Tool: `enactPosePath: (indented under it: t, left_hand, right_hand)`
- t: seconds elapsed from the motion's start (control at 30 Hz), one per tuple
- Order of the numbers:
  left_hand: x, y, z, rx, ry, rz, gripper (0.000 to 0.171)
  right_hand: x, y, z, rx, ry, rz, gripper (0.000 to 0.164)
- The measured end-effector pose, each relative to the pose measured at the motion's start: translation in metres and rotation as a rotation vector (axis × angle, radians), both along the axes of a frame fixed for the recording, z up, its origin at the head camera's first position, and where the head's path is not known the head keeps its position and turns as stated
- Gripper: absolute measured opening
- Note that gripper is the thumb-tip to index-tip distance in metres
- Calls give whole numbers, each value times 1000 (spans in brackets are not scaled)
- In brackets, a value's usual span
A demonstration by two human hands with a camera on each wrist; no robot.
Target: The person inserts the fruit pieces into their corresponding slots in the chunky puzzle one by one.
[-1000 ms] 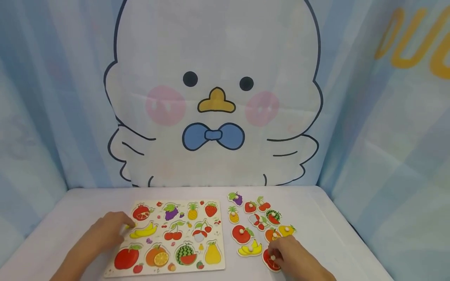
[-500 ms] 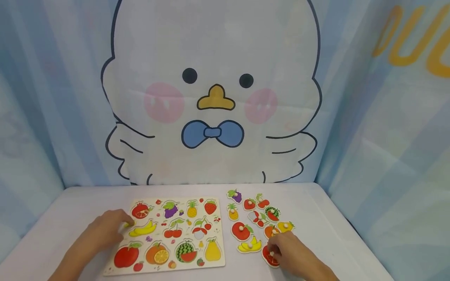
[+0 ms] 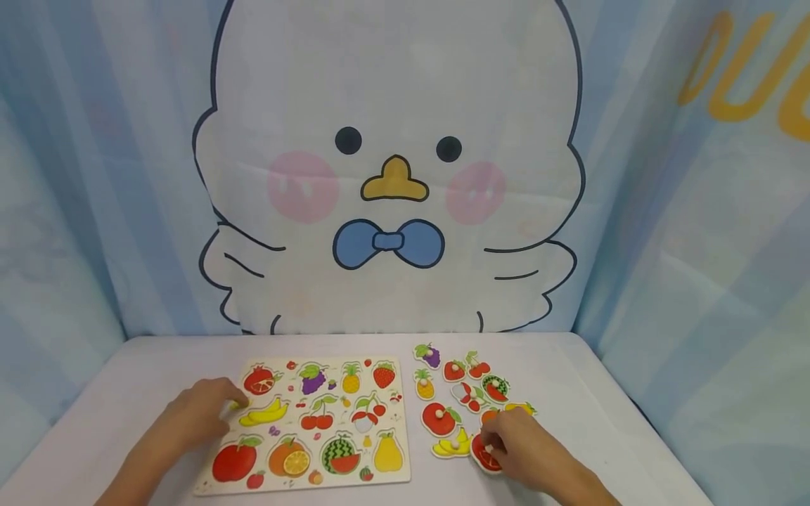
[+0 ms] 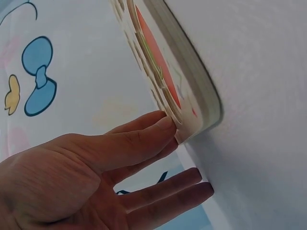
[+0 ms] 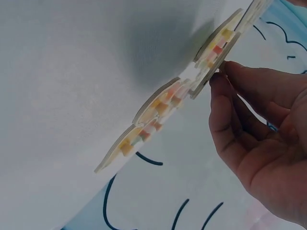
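Observation:
My left hand (image 3: 193, 414) is at the left edge of the white fruit puzzle board (image 3: 342, 479), index finger on its top. In the left wrist view the thumb (image 4: 160, 127) and index finger pinch the board (image 4: 204, 86) near its corner. Right of the board, my right hand (image 3: 528, 450) pinches the knob of the red pomegranate puzzle piece (image 3: 486, 460), beside the banana piece (image 3: 446, 448). The right wrist view has this pomegranate piece (image 5: 201, 84) slightly tilted at the fingertips; its knob is mostly hidden by the fingers.
Several loose knobbed pieces lie behind the right hand, among them an apple (image 3: 436, 422), pineapple (image 3: 424, 386), grapes (image 3: 430, 357) and watermelon (image 3: 496, 390). The orange and pear pieces are partly covered by that hand. A curtain printed with a cartoon bird (image 3: 392, 295) hangs behind the table (image 3: 607, 436).
The pomegranate piece has shifted a little away from the table's front and toward the banana piece, along with my right hand. My left hand stays on the board's edge.

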State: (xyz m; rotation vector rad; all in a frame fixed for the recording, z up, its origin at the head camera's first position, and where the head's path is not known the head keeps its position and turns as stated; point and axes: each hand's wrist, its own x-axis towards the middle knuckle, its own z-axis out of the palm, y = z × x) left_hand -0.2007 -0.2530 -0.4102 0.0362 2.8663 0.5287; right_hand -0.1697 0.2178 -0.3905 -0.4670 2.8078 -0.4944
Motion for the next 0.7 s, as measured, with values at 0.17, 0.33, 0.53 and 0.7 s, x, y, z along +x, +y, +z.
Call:
enactPosePath:
  t: [0.17,0.33,0.53,0.7]
  left_hand:
    - [2,-1,-2,13,-1,7,34]
    - [4,1,-1,13,4,16,34]
    - [4,2,0,1,8,15,34]
    - [2,1,1,-2,1,18,34]
  right_hand:
    - [-9,-6,2,-21,14,50,8]
    - [-17,-11,4,-64,10,102,10]
    - [-24,-19,7,-80,30,124,11]
    - [-27,-27,9,-81,53,137,10]
